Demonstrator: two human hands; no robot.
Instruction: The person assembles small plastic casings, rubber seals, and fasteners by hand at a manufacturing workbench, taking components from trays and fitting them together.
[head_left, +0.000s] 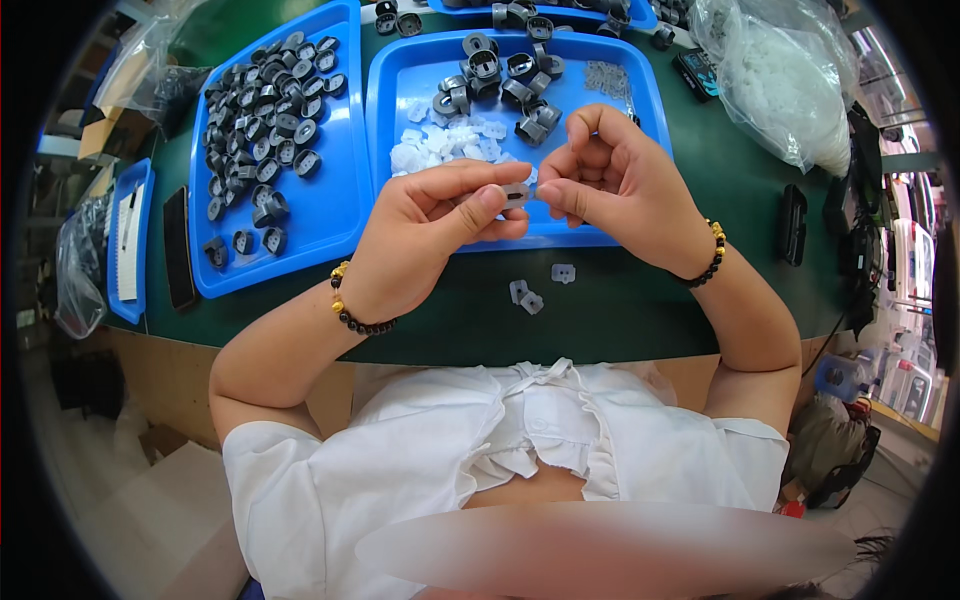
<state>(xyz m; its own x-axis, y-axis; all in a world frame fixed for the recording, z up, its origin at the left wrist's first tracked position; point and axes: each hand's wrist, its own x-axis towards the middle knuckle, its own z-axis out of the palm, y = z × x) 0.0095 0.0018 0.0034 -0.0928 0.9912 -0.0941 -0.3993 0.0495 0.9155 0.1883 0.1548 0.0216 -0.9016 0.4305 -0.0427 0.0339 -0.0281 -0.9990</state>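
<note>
Over the front part of the middle blue tray (382,75), my left hand (425,225) pinches a small translucent white plastic piece (516,196) with a dark slot in it. My right hand (635,195) is beside it, thumb and index finger pressed together at the piece's right end. Whatever those fingertips grip is too small to make out. Behind my hands the tray bears a heap of white plastic pieces (440,146), several dark grey round housings (484,66) and a patch of tiny clear parts (607,78). Similar white pieces (563,273) lie on the green table in front of me.
A larger blue tray (335,190) at the left holds many dark grey housings. Farther left are a black phone-like slab (178,250) and a narrow blue tray (122,300). Clear plastic bags (790,80) sit at the back right, and a black case (793,225) lies at the right.
</note>
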